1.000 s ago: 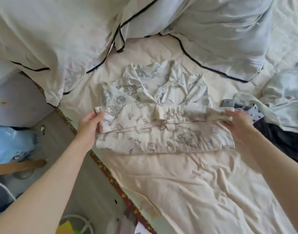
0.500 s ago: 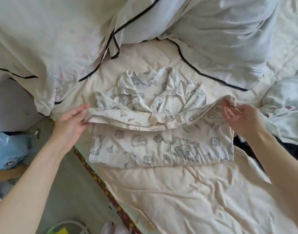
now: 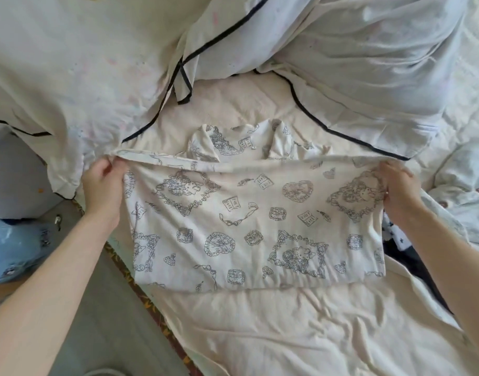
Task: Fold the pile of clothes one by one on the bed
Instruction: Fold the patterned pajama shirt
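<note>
Shirt [image 3: 249, 226] on bed [image 3: 287, 335], pillows [image 3: 70, 63] behind it, clothes pile [image 3: 463, 191] at right

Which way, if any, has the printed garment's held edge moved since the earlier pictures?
Yes. The left hand and right hand have carried the printed garment edge up toward the black-piped pillows, covering its collar.

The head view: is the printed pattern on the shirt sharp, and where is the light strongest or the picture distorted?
In the head view, the grey print on the white patterned shirt reads sharp; daylight glares on the white pillow with black piping at upper right, washing out detail; the cream bed sheet is evenly lit, with soft shadows; wide-angle distortion stretches both forearms toward the lower corners.
</note>
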